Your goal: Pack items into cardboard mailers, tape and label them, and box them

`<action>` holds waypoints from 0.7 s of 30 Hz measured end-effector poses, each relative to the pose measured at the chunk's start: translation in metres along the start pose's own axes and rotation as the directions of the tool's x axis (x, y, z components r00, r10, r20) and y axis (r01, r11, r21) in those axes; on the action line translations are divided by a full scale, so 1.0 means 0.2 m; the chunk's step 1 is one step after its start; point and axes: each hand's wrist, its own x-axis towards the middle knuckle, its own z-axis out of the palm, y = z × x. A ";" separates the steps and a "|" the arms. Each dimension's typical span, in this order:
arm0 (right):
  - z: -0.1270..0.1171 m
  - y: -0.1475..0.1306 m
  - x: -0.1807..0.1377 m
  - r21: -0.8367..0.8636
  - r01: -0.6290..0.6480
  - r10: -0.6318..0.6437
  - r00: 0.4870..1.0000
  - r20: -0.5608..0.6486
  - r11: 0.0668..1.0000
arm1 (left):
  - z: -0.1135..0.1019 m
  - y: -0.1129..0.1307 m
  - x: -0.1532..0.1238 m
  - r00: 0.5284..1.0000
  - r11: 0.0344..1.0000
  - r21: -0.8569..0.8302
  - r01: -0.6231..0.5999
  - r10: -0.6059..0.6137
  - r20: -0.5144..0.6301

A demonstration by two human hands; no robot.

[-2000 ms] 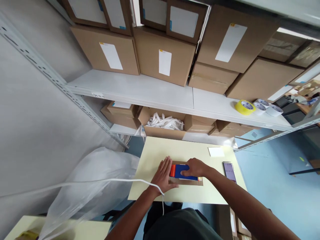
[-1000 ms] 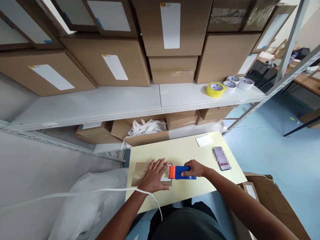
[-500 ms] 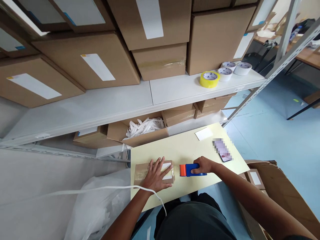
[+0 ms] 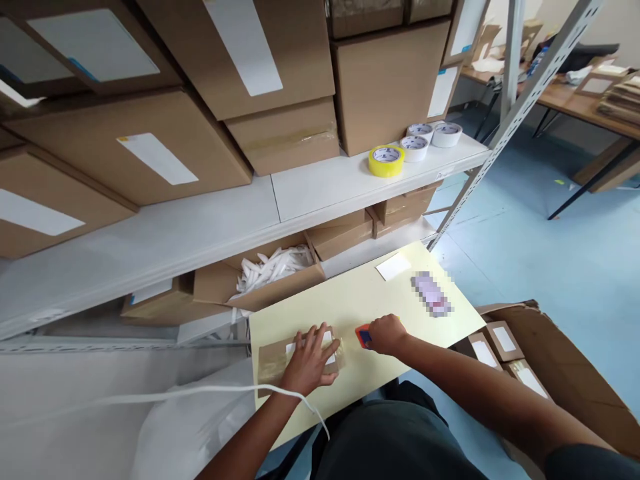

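A small flat brown cardboard parcel (image 4: 271, 360) with a white label lies on the pale yellow table (image 4: 360, 293). My left hand (image 4: 309, 361) rests on top of it, fingers spread and slightly curled over its right end. Just to the right, my right hand (image 4: 387, 333) is closed round a blue and orange tape dispenser (image 4: 363, 334), which sits on the table a little apart from the parcel. Only the dispenser's orange end shows past my fingers.
A white card (image 4: 393, 266) and a phone (image 4: 431, 295) lie on the table's far right. Behind stands a metal shelf (image 4: 200, 227) with cardboard boxes and tape rolls (image 4: 386, 160). An open carton (image 4: 530, 373) of small boxes sits on the floor at right, a plastic bag (image 4: 200, 427) at left.
My right hand has drawn the tape dispenser off the parcel to the right and onto the table. My left hand stays on the parcel. The view has swung to the right.
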 end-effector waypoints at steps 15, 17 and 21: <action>0.30 0.19 -0.24 0.324 -0.239 0.259 0.966 -0.020 0.915 | -0.06 0.01 0.13 0.931 0.929 0.058 -0.365 0.362 0.048; 0.33 0.21 -0.25 0.409 -0.238 0.273 0.961 -0.030 0.881 | -0.06 0.00 0.16 0.937 0.938 0.009 -0.346 0.345 0.062; 0.40 0.25 -0.28 0.639 -0.150 0.266 0.960 -0.088 0.754 | -0.14 -0.08 0.24 0.950 0.942 -0.160 -0.297 0.308 0.055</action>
